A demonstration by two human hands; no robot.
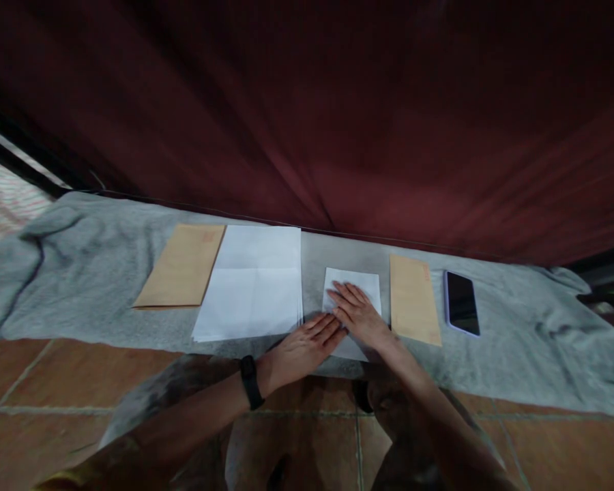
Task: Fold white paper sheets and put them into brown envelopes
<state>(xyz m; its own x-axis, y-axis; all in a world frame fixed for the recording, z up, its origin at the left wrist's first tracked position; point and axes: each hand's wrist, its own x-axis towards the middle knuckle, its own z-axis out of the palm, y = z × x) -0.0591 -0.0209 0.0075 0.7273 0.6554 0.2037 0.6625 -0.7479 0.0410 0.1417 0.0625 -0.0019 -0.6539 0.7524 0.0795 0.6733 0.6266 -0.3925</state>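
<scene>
Grey cloth point(107, 256) underneath; landmark: one white paper stack point(253, 293) (sheet count not readable). Just right of stack: one smaller white sheet point(370, 284), partly covered by two hands. Left hand point(303, 349) reaches its near part with the fingers; right hand point(358, 315) lies flat across its middle. Grip, both: released, fingers extended. Farther right of stack: one brown envelope point(414, 300), one phone point(462, 303). Left, beside stack: brown envelope pile point(184, 266), number unclear.
</scene>
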